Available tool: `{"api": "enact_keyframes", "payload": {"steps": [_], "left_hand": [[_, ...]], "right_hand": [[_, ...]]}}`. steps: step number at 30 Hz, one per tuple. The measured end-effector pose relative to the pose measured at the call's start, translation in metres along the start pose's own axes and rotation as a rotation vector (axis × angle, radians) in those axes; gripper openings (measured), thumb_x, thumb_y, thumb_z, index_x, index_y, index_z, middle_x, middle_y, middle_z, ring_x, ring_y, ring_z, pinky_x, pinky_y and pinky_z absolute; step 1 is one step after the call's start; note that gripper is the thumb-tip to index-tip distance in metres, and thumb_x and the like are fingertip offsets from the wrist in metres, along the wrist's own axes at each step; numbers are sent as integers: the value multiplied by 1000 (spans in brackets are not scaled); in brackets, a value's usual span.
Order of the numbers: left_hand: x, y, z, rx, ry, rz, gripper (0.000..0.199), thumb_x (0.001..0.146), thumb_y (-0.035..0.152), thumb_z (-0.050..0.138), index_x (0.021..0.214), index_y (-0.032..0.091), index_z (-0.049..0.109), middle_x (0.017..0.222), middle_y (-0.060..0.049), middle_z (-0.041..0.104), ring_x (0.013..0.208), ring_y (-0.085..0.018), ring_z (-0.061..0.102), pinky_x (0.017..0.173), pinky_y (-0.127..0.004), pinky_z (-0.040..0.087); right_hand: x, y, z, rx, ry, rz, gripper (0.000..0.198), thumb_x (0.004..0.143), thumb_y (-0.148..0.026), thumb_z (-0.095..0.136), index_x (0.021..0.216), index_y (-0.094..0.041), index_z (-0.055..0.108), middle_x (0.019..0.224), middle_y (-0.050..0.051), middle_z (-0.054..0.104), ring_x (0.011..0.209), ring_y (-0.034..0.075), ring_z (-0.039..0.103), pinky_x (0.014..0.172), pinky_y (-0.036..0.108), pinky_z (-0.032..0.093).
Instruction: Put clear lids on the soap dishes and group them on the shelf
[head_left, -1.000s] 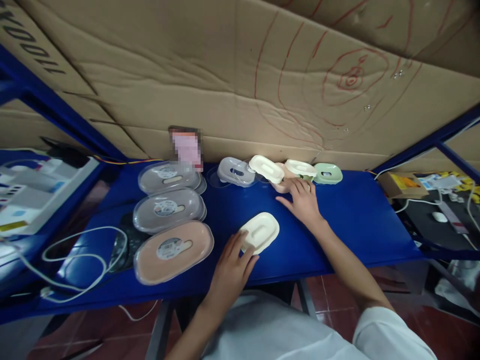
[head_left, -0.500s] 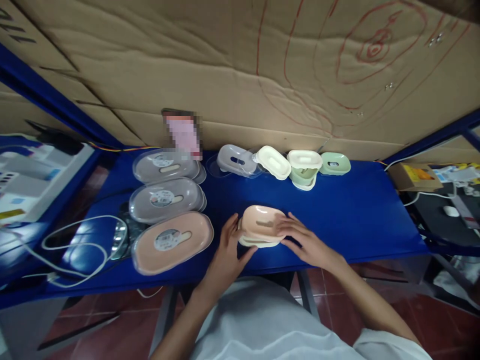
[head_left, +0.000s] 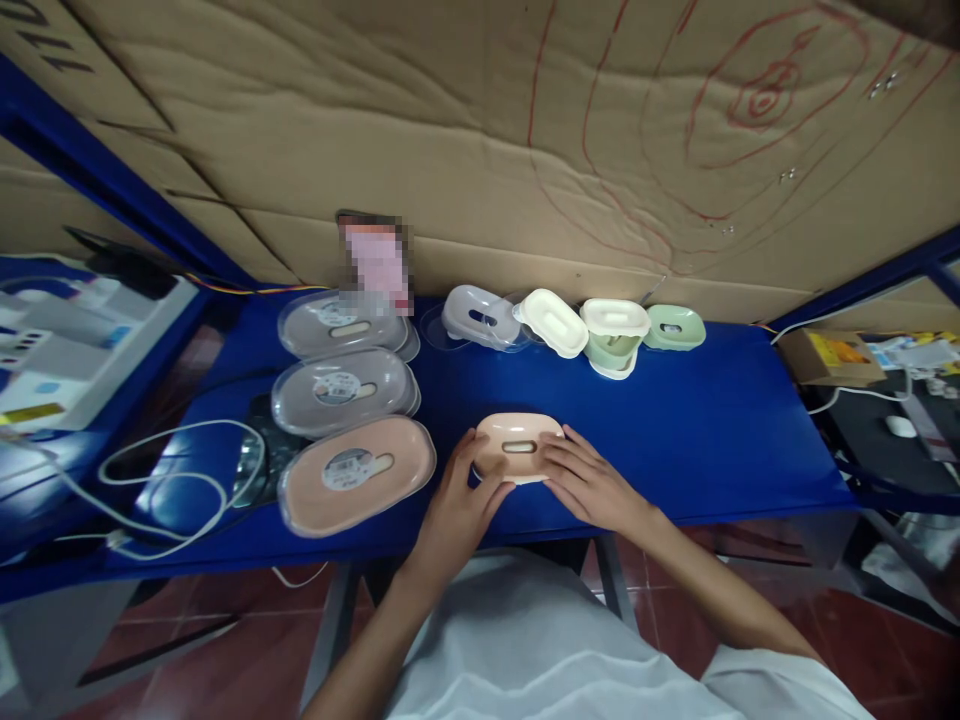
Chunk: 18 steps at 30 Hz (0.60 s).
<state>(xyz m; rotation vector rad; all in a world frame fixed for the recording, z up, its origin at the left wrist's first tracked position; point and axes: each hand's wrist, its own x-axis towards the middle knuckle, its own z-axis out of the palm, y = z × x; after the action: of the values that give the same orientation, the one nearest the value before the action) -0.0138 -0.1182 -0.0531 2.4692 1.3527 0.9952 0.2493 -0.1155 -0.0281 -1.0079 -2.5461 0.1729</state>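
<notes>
I see a glossy peach dish [head_left: 517, 430], oblong with a central slot, over a cream-edged tray [head_left: 531, 481]; left hand [head_left: 459, 505] and right hand [head_left: 602, 490], half-curled, hold its ends.

A slotted peach dish [head_left: 517, 431] sits upright on a cream tray [head_left: 531, 480].

The person's left grip [head_left: 454, 494] and right grip [head_left: 596, 486] cover both ends of the glossy peach oval plastic dish [head_left: 517, 430]. Beneath it only a thin edge of a cream-coloured piece [head_left: 529, 480] shows, probably another dish. Pixelation obscures the pink rectangular panel [head_left: 375, 255]. Print on the round, pale paper label [head_left: 347, 469] is too small to read. The white boxy device [head_left: 105, 345] runs off the left edge.
</notes>
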Motion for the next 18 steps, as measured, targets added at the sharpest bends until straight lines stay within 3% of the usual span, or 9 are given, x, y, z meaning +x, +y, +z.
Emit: {"api": "enact_keyframes", "payload": {"steps": [4, 9, 14, 18], "left_hand": [[0, 0, -1, -58, -32, 3, 26, 102, 24, 68, 127, 20, 67, 151, -17, 56, 152, -34, 51, 119, -49, 53], [2, -3, 0, -88, -51, -38, 37, 100, 29, 71, 136, 25, 65, 154, -16, 57, 148, -33, 54, 119, -53, 53], [0, -4, 0, -34, -77, 24, 40, 100, 26, 70, 140, 25, 65, 160, -12, 57, 152, -34, 51, 118, -52, 56], [-1, -3, 0, -4, -102, 54, 39, 102, 23, 68, 141, 22, 66, 159, -11, 59, 154, -34, 48, 120, -52, 54]], "right_hand": [[-5, 0, 5, -25, 47, -16, 33, 102, -15, 60, 134, -18, 68, 131, 14, 75, 135, 27, 66, 127, 59, 43], [-10, 1, 6, 39, 64, 5, 34, 103, -15, 60, 135, -21, 68, 131, 12, 75, 134, 26, 66, 127, 61, 44], [-15, -1, 13, 32, 56, 19, 33, 103, -16, 59, 136, -20, 66, 133, 13, 74, 137, 26, 64, 127, 61, 43], [-9, 4, 4, 53, 32, -2, 26, 105, -24, 62, 129, -18, 69, 131, 13, 75, 136, 26, 66, 128, 58, 43]]}}
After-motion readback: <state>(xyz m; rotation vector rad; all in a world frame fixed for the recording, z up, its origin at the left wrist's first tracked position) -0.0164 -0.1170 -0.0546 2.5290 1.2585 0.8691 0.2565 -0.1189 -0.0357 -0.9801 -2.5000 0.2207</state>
